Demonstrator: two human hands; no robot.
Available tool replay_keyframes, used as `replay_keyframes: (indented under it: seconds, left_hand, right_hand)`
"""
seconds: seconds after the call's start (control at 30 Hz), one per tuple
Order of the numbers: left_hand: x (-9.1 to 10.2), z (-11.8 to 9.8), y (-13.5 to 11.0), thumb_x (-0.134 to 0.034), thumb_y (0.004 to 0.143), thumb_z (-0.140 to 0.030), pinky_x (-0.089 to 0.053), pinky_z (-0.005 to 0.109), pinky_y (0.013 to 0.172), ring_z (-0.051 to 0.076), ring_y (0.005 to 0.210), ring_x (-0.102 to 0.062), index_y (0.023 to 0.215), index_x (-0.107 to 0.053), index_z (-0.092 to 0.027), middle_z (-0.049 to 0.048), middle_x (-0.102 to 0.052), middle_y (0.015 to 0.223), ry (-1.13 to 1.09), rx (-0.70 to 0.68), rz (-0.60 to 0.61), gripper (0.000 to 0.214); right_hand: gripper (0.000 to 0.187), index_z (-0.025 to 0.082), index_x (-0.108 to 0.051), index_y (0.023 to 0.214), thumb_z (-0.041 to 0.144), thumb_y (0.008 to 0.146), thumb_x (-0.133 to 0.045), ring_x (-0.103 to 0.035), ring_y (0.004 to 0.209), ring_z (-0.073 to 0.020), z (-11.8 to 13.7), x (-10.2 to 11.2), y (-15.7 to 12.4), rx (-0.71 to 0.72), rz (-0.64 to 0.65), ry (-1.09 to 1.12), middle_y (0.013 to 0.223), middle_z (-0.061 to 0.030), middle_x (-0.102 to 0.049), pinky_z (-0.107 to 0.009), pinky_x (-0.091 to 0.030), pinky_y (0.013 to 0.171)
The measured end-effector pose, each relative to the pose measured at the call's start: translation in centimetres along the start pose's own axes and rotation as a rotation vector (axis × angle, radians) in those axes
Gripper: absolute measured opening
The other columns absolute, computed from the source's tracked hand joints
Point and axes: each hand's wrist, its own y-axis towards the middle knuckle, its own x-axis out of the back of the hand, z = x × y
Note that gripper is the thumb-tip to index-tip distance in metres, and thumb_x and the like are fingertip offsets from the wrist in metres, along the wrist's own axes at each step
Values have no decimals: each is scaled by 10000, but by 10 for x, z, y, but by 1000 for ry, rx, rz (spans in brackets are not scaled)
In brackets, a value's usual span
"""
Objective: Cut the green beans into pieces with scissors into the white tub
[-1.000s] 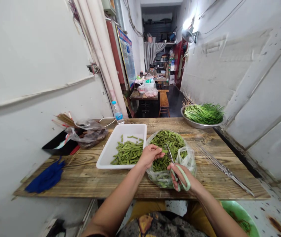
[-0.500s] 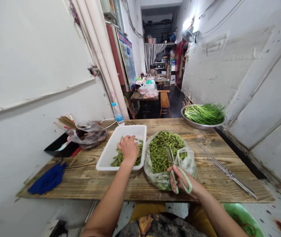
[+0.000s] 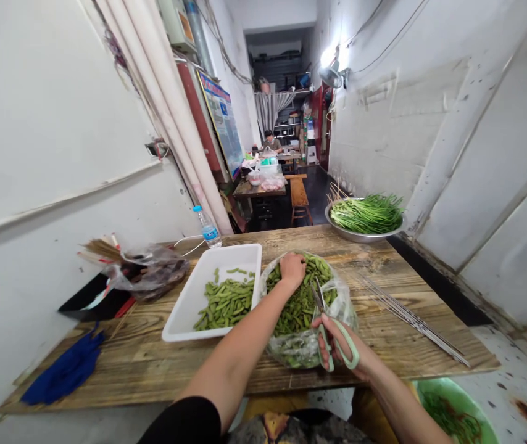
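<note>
A clear plastic bag (image 3: 291, 353) full of green edamame pods (image 3: 286, 314) stands open on the wooden table. My left hand (image 3: 293, 270) is at the far side of the bag, its fingers curled down into the pods, with the fingertips hidden. In front of the bag, my right hand (image 3: 332, 339) grips scissors (image 3: 350, 346) with pale green handles; their blades point up over the pods and are slightly apart. Left of the bag, a white plastic tray (image 3: 175, 320) holds a layer of loose edamame pods (image 3: 226, 301). My left forearm passes over the tray's near right corner.
A water bottle (image 3: 208, 228) stands behind the tray. At the left are a blue glove (image 3: 64, 370) and a plastic bag (image 3: 152, 271). Metal skewers (image 3: 416, 324) and a bowl of green stalks (image 3: 365, 235) lie right. A green basin (image 3: 458, 401) sits below. Someone sits far back.
My left hand has moved right, from over the pods in the white tray to the pods in the bag. My right hand still holds the scissors by the bag. The view has shifted slightly.
</note>
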Motion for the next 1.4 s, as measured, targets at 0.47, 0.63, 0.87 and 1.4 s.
replay_keyframes:
  seconds: [0.47,0.63,0.87,1.4]
  left_hand:
    - [58,10,-86,-746,651,-146,-493,187,621,86,661,-626,781,-630,-123,16,-649,682,-1342,534,221,176]
    - [54,0,-106,-791,608,-183,-515,231,639,108,657,-639,763,-617,-108,23,-657,689,-1330,499,130,243]
    - [45,2,-116,-792,579,-230,-495,238,623,109,628,-625,769,-637,-117,10,-656,668,-1294,481,64,270]
    - [61,30,-114,-639,744,-268,-442,263,670,135,677,-574,816,-732,-158,33,-677,745,-531,92,54,162]
  right_hand:
    - [417,223,-492,876,627,775,-511,-484,373,-106,2,-23,4,-20,-66,-93,541,57,-522,-218,-405,354]
    - [483,204,-507,866,661,718,-560,-478,364,-94,-4,-33,12,5,-67,-107,522,67,-513,-215,-433,340]
    - [513,201,-477,794,699,691,-549,-420,291,-75,-11,-35,17,28,-115,-194,467,91,-475,-196,-375,273]
    - [493,212,-430,790,694,726,-515,-433,375,-71,-16,-29,15,45,-33,-268,537,84,-472,-187,-385,327]
